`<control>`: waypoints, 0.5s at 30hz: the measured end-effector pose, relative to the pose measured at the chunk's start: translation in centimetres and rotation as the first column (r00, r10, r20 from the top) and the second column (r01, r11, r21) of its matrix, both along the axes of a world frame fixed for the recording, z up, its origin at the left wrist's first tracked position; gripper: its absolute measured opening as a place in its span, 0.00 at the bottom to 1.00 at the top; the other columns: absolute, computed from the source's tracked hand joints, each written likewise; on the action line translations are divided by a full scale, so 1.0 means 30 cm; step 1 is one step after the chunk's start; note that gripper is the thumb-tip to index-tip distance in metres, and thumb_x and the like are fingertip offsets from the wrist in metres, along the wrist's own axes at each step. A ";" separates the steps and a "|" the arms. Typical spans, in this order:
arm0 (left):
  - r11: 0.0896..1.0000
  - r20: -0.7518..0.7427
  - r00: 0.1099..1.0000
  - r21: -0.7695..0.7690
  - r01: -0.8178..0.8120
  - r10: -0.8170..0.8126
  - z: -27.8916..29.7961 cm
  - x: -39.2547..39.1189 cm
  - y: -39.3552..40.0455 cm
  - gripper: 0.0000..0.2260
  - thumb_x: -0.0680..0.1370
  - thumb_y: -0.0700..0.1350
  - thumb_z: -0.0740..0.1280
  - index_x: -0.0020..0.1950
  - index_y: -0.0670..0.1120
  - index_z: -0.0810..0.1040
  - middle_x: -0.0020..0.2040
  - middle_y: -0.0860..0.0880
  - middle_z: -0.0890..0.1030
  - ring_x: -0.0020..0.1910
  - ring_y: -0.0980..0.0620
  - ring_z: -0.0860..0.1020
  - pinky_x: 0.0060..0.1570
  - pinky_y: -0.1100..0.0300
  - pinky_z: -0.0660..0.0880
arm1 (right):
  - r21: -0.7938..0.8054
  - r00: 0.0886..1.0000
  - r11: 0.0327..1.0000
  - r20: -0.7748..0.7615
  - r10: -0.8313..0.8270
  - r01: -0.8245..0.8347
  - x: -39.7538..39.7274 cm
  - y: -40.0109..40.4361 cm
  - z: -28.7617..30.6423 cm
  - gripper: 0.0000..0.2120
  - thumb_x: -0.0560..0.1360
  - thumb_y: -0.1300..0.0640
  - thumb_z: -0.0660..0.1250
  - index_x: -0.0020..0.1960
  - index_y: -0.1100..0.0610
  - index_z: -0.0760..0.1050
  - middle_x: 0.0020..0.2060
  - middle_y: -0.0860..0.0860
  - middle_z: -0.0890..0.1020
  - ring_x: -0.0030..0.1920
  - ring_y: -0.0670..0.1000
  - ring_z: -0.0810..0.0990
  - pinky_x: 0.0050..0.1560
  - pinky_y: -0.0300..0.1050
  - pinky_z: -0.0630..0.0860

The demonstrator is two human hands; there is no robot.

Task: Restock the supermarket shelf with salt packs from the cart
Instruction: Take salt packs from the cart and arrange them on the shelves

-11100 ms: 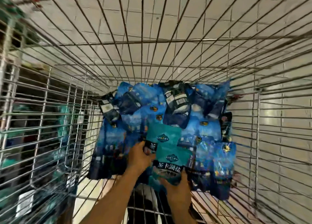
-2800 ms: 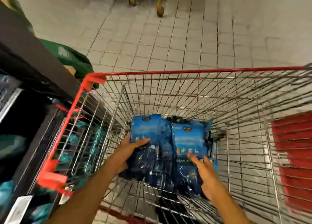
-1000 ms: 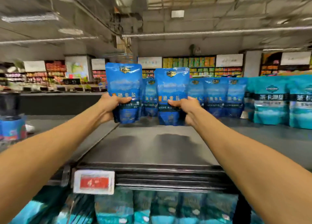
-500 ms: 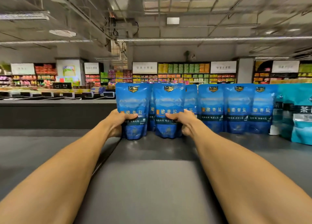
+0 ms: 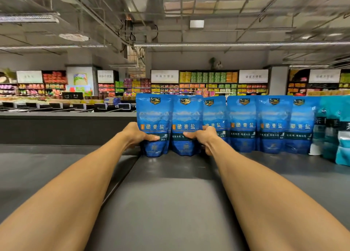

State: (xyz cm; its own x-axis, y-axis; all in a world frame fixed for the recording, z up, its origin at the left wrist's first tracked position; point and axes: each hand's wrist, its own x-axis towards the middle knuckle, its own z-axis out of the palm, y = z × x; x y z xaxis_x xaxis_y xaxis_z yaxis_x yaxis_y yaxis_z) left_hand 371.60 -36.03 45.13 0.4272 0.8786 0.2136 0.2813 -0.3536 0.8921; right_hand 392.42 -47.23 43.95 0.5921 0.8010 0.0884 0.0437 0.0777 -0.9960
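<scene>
- Shelf top (image 5: 170, 203): flat dark grey surface, seen from the front edge towards the back; it carries one row of standing pouches along its far side.
- Left blue salt pack (image 5: 154, 118): upright pouch, gold emblem at the top, white characters across the middle; its base rests on the shelf top at the left end of the row.
- Left hand (image 5: 135, 134): grips the left blue salt pack low on its left edge, thumb laid across the front, fingers curled behind and out of sight.
- Right blue salt pack (image 5: 186, 118): same design, upright, base on the shelf top, touching the first pack along its left edge.
- Right hand (image 5: 203, 136): grips the right blue salt pack low on its right edge, thumb across the front, fingers wrapped behind.
- Shelved blue packs (image 5: 269, 123): four more of the same design, standing side by side to the right of the held pair; the nearest stands partly behind the right hand.
- Teal packs (image 5: 335, 133): lighter pouches with a dark band, standing at the right end of the row, just beside the blue ones and cut off by the frame edge.
- Background shelving (image 5: 208, 82): far across the store, racks filled with yellow, green, orange and red packets under white signs; details too small to read.
</scene>
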 end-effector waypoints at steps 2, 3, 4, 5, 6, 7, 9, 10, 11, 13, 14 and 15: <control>0.996 -0.035 0.996 0.038 -0.075 0.076 -0.009 -0.008 -0.006 0.19 0.62 0.48 0.83 0.49 0.49 0.82 0.46 0.53 0.83 0.40 0.58 0.80 0.31 0.64 0.73 | -0.028 0.999 0.999 0.024 -0.029 0.029 -0.007 -0.018 0.004 0.25 0.64 0.60 0.82 0.53 0.62 0.72 0.52 0.54 0.80 0.41 0.49 0.76 0.39 0.44 0.73; 0.992 -0.067 0.991 0.054 -0.113 0.116 -0.015 -0.013 -0.007 0.21 0.61 0.50 0.83 0.51 0.49 0.83 0.47 0.52 0.83 0.43 0.55 0.79 0.35 0.61 0.74 | -0.038 0.999 0.998 0.030 -0.042 0.043 -0.007 -0.030 0.006 0.26 0.64 0.59 0.82 0.55 0.63 0.71 0.59 0.56 0.79 0.47 0.52 0.78 0.44 0.47 0.76; 0.988 -0.090 0.985 0.066 -0.140 0.145 -0.019 -0.019 -0.008 0.23 0.61 0.52 0.83 0.52 0.49 0.83 0.48 0.52 0.83 0.46 0.52 0.80 0.38 0.59 0.75 | -0.046 0.998 0.998 0.036 -0.044 0.046 -0.007 -0.045 0.008 0.34 0.65 0.57 0.82 0.63 0.64 0.69 0.65 0.58 0.76 0.56 0.57 0.78 0.54 0.51 0.76; 0.986 -0.104 0.982 0.074 -0.151 0.158 -0.020 -0.028 -0.011 0.24 0.60 0.53 0.83 0.52 0.48 0.83 0.49 0.51 0.84 0.49 0.50 0.81 0.43 0.57 0.77 | -0.055 0.999 0.998 0.042 -0.029 0.031 -0.005 -0.057 0.011 0.42 0.65 0.56 0.81 0.71 0.65 0.63 0.69 0.59 0.73 0.64 0.59 0.75 0.62 0.55 0.72; 0.986 -0.113 0.981 0.077 -0.151 0.159 -0.020 -0.037 -0.019 0.25 0.59 0.54 0.84 0.52 0.47 0.83 0.49 0.50 0.85 0.51 0.49 0.81 0.47 0.54 0.78 | -0.060 0.998 0.998 0.058 -0.012 0.016 -0.006 -0.078 0.016 0.48 0.66 0.54 0.81 0.75 0.65 0.56 0.71 0.59 0.70 0.69 0.60 0.71 0.66 0.57 0.69; 0.986 -0.120 0.980 0.071 -0.151 0.158 -0.017 -0.048 -0.029 0.29 0.58 0.54 0.84 0.54 0.45 0.82 0.51 0.48 0.84 0.53 0.47 0.81 0.52 0.51 0.79 | -0.067 0.997 0.998 0.076 -0.005 0.011 -0.005 -0.101 0.023 0.51 0.67 0.53 0.81 0.77 0.65 0.52 0.72 0.60 0.70 0.70 0.60 0.70 0.67 0.57 0.68; 0.983 -0.151 0.972 0.055 -0.174 0.180 -0.002 -0.068 -0.055 0.40 0.56 0.54 0.84 0.62 0.40 0.76 0.58 0.43 0.81 0.57 0.44 0.79 0.57 0.46 0.78 | -0.089 0.994 0.996 0.108 -0.010 0.020 -0.003 -0.158 0.040 0.52 0.68 0.50 0.80 0.78 0.64 0.50 0.69 0.60 0.73 0.66 0.59 0.73 0.60 0.53 0.71; 0.978 -0.177 0.962 0.062 -0.199 0.207 0.004 -0.077 -0.076 0.45 0.56 0.54 0.84 0.66 0.38 0.71 0.63 0.40 0.77 0.60 0.42 0.77 0.58 0.44 0.78 | -0.097 0.992 0.995 0.125 -0.020 0.032 -0.003 -0.192 0.048 0.51 0.68 0.49 0.79 0.78 0.63 0.51 0.65 0.60 0.75 0.61 0.57 0.76 0.53 0.49 0.73; 0.969 -0.198 0.950 0.082 -0.231 0.243 0.011 -0.084 -0.101 0.51 0.56 0.55 0.84 0.70 0.36 0.66 0.67 0.38 0.73 0.64 0.39 0.75 0.59 0.43 0.77 | -0.090 0.990 0.995 0.135 -0.031 0.044 0.000 -0.228 0.055 0.51 0.68 0.48 0.79 0.77 0.63 0.52 0.62 0.58 0.77 0.57 0.55 0.78 0.49 0.47 0.74; 0.942 -0.190 0.927 0.152 -0.299 0.325 0.024 -0.097 -0.168 0.59 0.55 0.58 0.84 0.74 0.35 0.56 0.72 0.37 0.65 0.68 0.37 0.71 0.59 0.43 0.77 | -0.044 0.989 0.996 0.134 -0.067 0.074 0.008 -0.305 0.070 0.47 0.67 0.48 0.79 0.75 0.65 0.58 0.61 0.57 0.77 0.56 0.54 0.80 0.44 0.45 0.75; 0.926 -0.168 0.918 0.186 -0.329 0.360 0.027 -0.104 -0.204 0.60 0.55 0.59 0.83 0.74 0.35 0.55 0.72 0.37 0.65 0.67 0.37 0.71 0.56 0.45 0.78 | -0.026 0.988 0.996 0.133 -0.078 0.082 0.014 -0.348 0.076 0.45 0.68 0.49 0.79 0.74 0.65 0.60 0.62 0.57 0.77 0.57 0.55 0.80 0.42 0.43 0.75; 0.915 -0.149 0.913 0.205 -0.347 0.379 0.031 -0.111 -0.239 0.61 0.55 0.60 0.83 0.75 0.35 0.54 0.72 0.37 0.65 0.66 0.38 0.72 0.53 0.48 0.79 | -0.018 0.988 0.997 0.136 -0.074 0.077 0.019 -0.395 0.083 0.44 0.69 0.48 0.78 0.74 0.64 0.59 0.64 0.58 0.76 0.58 0.55 0.80 0.38 0.40 0.74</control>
State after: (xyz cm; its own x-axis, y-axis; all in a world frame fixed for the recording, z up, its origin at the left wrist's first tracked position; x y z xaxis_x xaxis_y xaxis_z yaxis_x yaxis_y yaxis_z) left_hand 368.28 -43.19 46.05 0.1310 0.9374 0.3227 0.5706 -0.3375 0.7487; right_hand 392.98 -59.07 46.44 0.6351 0.7570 0.1535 0.1829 0.0457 -0.9821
